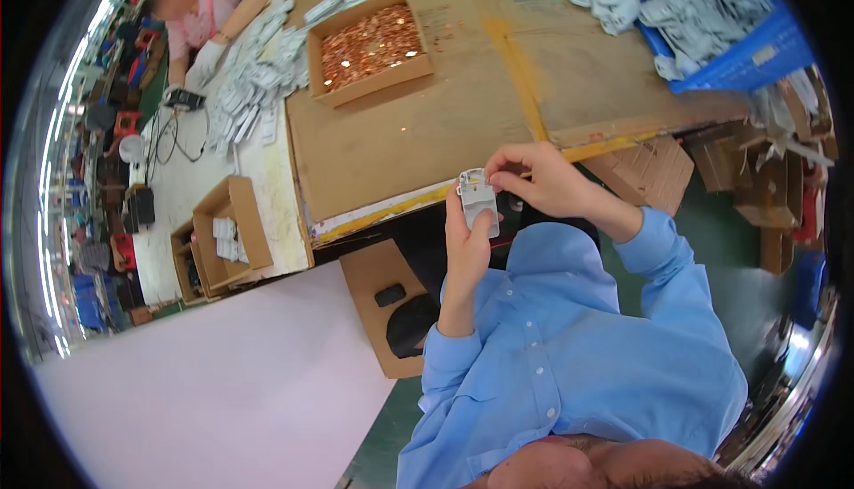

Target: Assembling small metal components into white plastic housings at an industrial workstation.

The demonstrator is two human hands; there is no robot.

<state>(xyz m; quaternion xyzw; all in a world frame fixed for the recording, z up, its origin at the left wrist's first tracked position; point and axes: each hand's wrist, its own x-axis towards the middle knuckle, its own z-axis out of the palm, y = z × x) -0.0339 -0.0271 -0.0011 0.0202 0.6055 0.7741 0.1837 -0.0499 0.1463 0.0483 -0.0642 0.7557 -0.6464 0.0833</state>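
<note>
A white plastic housing (480, 203), long and rounded with fittings at its upper end, is held upright just off the table's front edge. My left hand (464, 244) wraps round its lower part, thumb pressed on its face. At the upper end, my right hand (539, 178) has thumb and index finger pinched together against the housing. Whatever small piece may sit between those fingertips is too small to make out. Beyond my hands, on the brown table (356, 156), stands a shallow cardboard box (384, 85) of many small copper-coloured metal pieces (369, 44).
White plastic parts (253, 98) are heaped left of the box. A blue crate (738, 62) overflows with similar parts at far right. A co-worker's gloved hand (206, 62) is at far left. An open carton (253, 222) stands on the left table; a white panel (222, 391) lies nearer.
</note>
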